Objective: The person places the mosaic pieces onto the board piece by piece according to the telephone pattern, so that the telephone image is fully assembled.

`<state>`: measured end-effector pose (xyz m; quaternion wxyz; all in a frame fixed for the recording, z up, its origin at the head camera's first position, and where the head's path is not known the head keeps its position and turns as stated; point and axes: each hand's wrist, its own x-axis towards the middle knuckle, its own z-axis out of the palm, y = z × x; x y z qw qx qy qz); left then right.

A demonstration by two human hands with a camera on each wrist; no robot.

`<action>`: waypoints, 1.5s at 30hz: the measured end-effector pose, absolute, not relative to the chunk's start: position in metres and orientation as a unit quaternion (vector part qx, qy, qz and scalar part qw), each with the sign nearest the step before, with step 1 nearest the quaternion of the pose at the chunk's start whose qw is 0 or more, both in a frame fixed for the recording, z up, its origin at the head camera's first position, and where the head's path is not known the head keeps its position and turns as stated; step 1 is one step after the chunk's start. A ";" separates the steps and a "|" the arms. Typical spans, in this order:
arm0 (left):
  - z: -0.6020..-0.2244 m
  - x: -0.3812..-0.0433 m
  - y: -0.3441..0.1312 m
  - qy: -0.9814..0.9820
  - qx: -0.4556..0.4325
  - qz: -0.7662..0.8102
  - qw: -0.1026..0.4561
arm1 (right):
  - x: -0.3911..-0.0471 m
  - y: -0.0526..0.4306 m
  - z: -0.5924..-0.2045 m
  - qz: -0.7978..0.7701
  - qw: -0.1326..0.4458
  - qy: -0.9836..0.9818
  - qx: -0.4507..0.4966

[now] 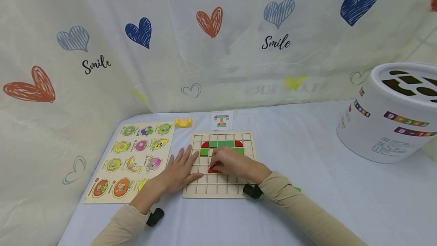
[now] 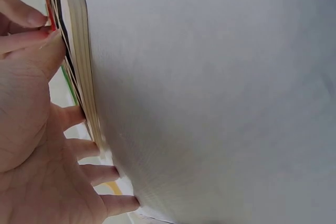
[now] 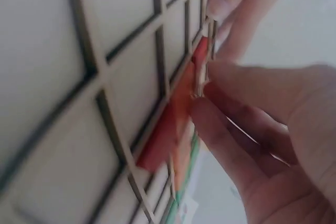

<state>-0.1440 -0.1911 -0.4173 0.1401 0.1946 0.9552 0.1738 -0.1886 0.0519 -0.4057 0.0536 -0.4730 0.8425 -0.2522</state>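
Note:
A wooden grid board (image 1: 201, 189) lies on the table with red, green and orange pieces set in its squares. My left hand (image 1: 179, 172) lies spread along the board's left side, fingers straight and thumb at its edge. In the left wrist view those fingers (image 2: 79, 148) touch the board's side (image 2: 86, 77). Over the middle of the board, my right hand (image 1: 230, 161) pinches a small red piece (image 1: 212, 170) low at a square. In the right wrist view, a red piece (image 3: 199, 51) sits at the fingertips, with another red piece (image 3: 157, 142) and orange beside it.
Behind the board lies a pattern card (image 1: 222, 120), near a yellow notched block (image 1: 183, 122). A fruit puzzle board (image 1: 97, 199) is at the left. A white bucket (image 1: 362, 132) with shaped holes stands at the right. A green piece (image 1: 297, 189) shows beside the right sleeve.

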 end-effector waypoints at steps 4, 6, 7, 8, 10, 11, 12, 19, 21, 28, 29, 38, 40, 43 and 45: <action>-0.418 -0.145 -0.190 0.956 0.192 0.169 0.141 | -0.188 0.066 -0.397 -0.282 0.081 0.835 -0.466; -0.419 -0.146 -0.190 0.957 0.192 0.168 0.141 | -0.187 0.077 -0.391 -0.291 0.088 0.833 -0.463; -0.418 -0.146 -0.190 0.957 0.191 0.169 0.141 | -0.186 0.082 -0.387 -0.292 0.090 0.834 -0.460; -0.418 -0.145 -0.190 0.957 0.192 0.169 0.140 | -0.186 0.088 -0.384 -0.290 0.091 0.835 -0.459; -0.418 -0.145 -0.190 0.956 0.192 0.171 0.140 | -0.184 0.101 -0.378 -0.282 0.094 0.840 -0.454; -0.418 -0.145 -0.190 0.956 0.192 0.172 0.140 | -0.183 0.108 -0.376 -0.278 0.095 0.842 -0.453; -0.418 -0.145 -0.190 0.956 0.192 0.173 0.140 | -0.182 0.115 -0.374 -0.273 0.100 0.845 -0.449; -0.420 -0.145 -0.191 0.955 0.194 0.177 0.139 | -0.175 0.168 -0.371 -0.263 0.153 0.861 -0.407; -0.421 -0.145 -0.191 0.955 0.194 0.179 0.138 | -0.174 0.182 -0.373 -0.262 0.156 0.865 -0.397; -0.422 -0.145 -0.192 0.955 0.191 0.182 0.137 | -0.171 0.202 -0.386 -0.275 0.165 0.864 -0.389; -0.422 -0.145 -0.192 0.954 0.191 0.183 0.138 | -0.170 0.202 -0.388 -0.278 0.165 0.861 -0.393; -0.420 -0.144 -0.191 0.956 0.189 0.177 0.139 | -0.167 0.196 -0.396 -0.269 0.143 0.859 -0.412; -0.420 -0.144 -0.191 0.956 0.189 0.175 0.140 | -0.167 0.195 -0.397 -0.271 0.145 0.858 -0.412; -0.420 -0.144 -0.191 0.956 0.190 0.174 0.141 | -0.166 0.195 -0.398 -0.277 0.153 0.857 -0.408; -0.420 -0.144 -0.191 0.956 0.190 0.173 0.141 | -0.166 0.196 -0.398 -0.281 0.159 0.857 -0.402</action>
